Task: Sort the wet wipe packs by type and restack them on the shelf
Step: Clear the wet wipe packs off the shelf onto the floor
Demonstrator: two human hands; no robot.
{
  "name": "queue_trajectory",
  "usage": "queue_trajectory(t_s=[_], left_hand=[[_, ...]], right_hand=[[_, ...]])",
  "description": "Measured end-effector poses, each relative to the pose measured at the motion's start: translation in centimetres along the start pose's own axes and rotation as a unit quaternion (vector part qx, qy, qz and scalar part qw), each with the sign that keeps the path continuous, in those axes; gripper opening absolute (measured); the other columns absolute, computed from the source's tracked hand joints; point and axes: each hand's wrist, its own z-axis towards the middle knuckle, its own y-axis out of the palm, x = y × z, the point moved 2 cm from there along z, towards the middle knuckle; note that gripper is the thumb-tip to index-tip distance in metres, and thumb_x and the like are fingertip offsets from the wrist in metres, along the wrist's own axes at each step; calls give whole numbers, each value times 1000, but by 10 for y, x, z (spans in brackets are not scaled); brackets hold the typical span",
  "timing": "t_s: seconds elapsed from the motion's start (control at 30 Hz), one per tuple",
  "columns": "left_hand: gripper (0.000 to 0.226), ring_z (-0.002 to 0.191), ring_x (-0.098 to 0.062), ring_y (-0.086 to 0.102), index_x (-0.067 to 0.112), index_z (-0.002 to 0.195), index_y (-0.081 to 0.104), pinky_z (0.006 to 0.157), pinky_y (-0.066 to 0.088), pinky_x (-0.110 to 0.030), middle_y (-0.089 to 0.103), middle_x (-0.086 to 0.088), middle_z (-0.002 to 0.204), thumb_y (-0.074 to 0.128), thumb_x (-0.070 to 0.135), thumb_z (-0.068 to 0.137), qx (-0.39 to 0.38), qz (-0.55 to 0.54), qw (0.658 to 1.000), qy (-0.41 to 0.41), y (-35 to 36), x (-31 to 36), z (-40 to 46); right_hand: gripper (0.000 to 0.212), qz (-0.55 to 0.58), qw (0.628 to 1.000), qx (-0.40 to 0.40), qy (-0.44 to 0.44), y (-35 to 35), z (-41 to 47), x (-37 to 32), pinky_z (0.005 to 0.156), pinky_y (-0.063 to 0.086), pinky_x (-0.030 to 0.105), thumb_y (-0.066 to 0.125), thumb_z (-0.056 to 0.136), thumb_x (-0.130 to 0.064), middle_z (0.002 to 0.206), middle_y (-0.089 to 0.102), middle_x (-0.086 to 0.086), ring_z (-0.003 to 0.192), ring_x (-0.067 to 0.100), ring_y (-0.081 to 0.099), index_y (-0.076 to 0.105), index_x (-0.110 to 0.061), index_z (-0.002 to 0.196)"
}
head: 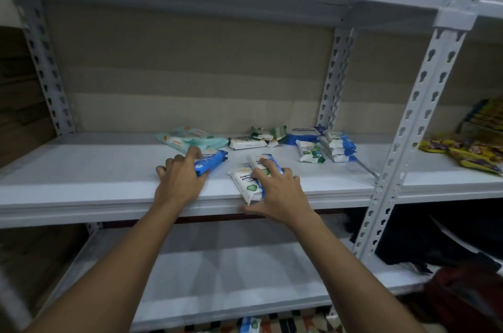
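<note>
Shelf: white board on slotted posts, wide bare stretch at its left half.
Yellow snack packets: heaped in the next bay, right of the front post.
Teal packs: overlapping at the back, centre.
Blue-and-white stack: leaning, right rear, just beside a single white pack.
White packs: two overlapping at the front edge, one end overhanging the lip.
Left hand: fingers curled round the near end of a blue pack, gripping it.
Right hand: fingers spread flat, pressing the white packs; thumb at the shelf lip.
</note>
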Motion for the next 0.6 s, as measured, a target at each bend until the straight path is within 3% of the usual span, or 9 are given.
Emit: queue_trajectory(t_s=[0.1,0.2,0.33,0.43,0.53,0.6], left_hand=[[44,111,-35,47,41,141,45,95,30,-45,56,-15,117,52,43,98,-10,47,999,10,0,-2,-3],[47,114,-33,46,43,143,45,96,31,-44,54,-14,120,53,48,97,-19,56,998,8,-4,-4,-11],[47,116,-31,45,41,141,46,96,32,-42,52,-12,122,57,51,96,-36,36,999,-4,-15,-8,-24],[46,115,-32,43,37,140,50,97,33,-40,51,-13,119,60,40,96,-27,-5,999,15,-25,-10,-41],[47,110,-34,44,31,139,56,97,38,-41,49,-13,112,66,30,93,29,-64,996,50,-32,-17,-72],[50,107,-30,45,28,138,59,96,42,-40,49,-12,111,71,22,90,97,-115,987,53,-31,-20,-107]], right_hand=[[58,-49,998,14,-32,-1,-7,-5,84,48,44,69,85,-49,158,28,3,111,39,46,45,-31,134],[45,-66,996,42,-49,-2,-14,-4,79,47,45,63,91,-20,156,34,9,104,40,48,48,-27,133],[37,-40,996,39,-65,-13,-23,3,84,46,44,58,96,-14,158,33,7,110,40,47,52,-26,130],[37,-4,996,78,-51,-17,-41,1,78,53,46,66,87,-8,154,42,8,100,38,53,59,-22,120],[36,43,980,190,-33,-12,-72,-11,61,52,40,74,71,-5,140,57,8,81,35,53,65,-19,102],[24,90,950,298,-1,-7,-97,-26,64,50,34,73,73,-8,132,62,6,83,31,55,67,-16,94]])
